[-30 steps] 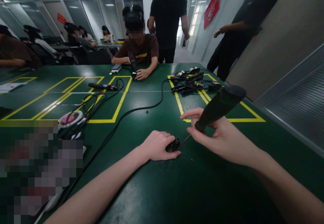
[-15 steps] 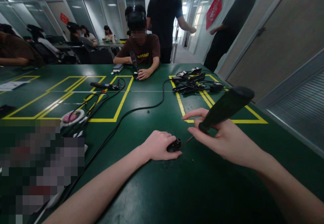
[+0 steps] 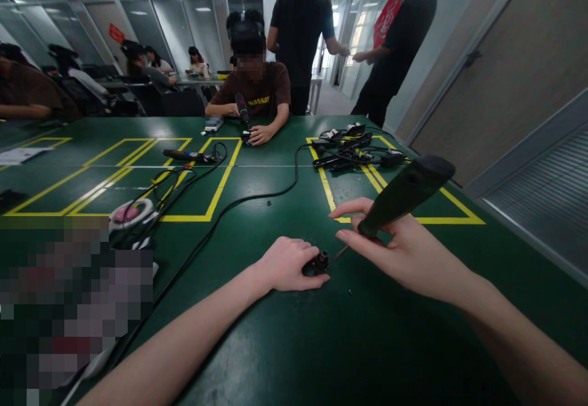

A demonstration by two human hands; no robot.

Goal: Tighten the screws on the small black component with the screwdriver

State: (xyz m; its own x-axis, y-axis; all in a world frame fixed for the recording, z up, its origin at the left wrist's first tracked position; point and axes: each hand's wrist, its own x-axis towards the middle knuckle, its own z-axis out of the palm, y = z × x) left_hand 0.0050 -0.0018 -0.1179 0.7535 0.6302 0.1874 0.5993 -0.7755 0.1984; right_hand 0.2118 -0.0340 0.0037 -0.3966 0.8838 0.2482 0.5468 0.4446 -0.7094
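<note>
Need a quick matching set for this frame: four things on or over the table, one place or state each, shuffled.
Things:
1. screwdriver
2. small black part
3. pink-centred reel
4. cable pile

Places or states:
A. far right, inside a yellow box
B. pinned to the table under the left hand
C. left, beside the black cords
D. gripped in the right hand, tip down at the part

Pairs: 1-D, 2-B, 3-C, 4-A
</note>
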